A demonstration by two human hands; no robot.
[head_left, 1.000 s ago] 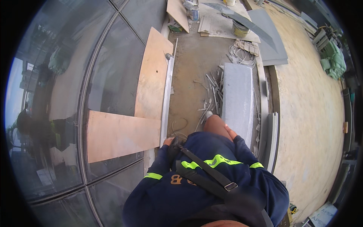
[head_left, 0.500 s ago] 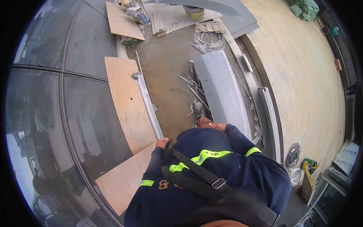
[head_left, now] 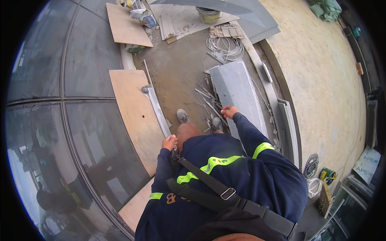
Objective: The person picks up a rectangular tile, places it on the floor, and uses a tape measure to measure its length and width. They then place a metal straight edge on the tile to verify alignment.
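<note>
Left hand clasps a long silver metal bar; right hand curls beside a grey rectangular slab, its grip unclear; I'd hold the bar steady.

Looks steeply down through a fisheye from head height, facing ahead toward the top edge. Sits closest to the navy sweatshirt across the bottom, farther from the left hand and right hand near mid-frame, well away from the bucket at upper middle. Bends the glass wall at left.
</note>
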